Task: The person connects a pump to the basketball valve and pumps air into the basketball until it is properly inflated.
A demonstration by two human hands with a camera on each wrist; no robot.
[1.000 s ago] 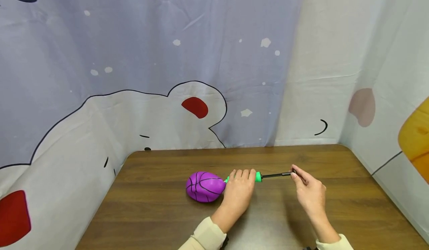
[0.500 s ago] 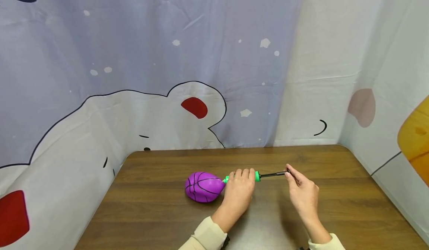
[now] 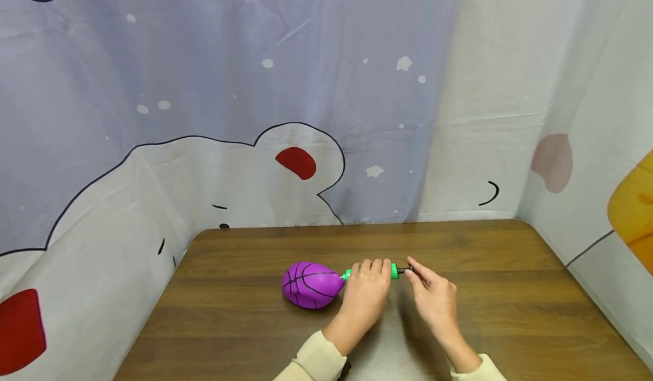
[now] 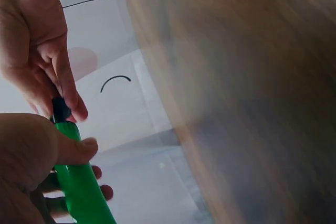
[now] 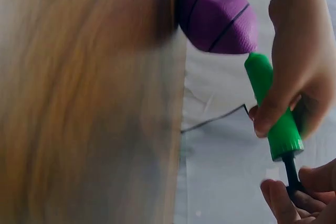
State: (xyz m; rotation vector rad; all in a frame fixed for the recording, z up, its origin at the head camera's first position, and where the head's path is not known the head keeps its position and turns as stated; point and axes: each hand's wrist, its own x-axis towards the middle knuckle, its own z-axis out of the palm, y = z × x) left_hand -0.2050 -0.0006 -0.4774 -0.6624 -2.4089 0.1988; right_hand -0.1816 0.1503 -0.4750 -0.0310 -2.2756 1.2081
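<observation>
A purple ball (image 3: 312,286) with black lines, dented and partly deflated, lies on the wooden table. The tip of a green hand pump (image 5: 260,74) meets the ball's pointed right side. My left hand (image 3: 364,296) grips the pump's green barrel, its thumb and fingers wrapped around it in the left wrist view. At the barrel's right end, my right hand (image 3: 436,301) pinches the black handle (image 4: 61,109) between thumb and fingers. Only a short piece of black rod (image 5: 289,167) shows between barrel and handle. Much of the barrel is hidden under my left hand in the head view.
The brown wooden table (image 3: 229,324) spreads around the hands. A printed curtain (image 3: 357,97) hangs behind its back edge and continues along both sides.
My right hand has moved left toward my left hand, pushing the black rod into the green barrel. The left hand and the ball have stayed nearly in place.
</observation>
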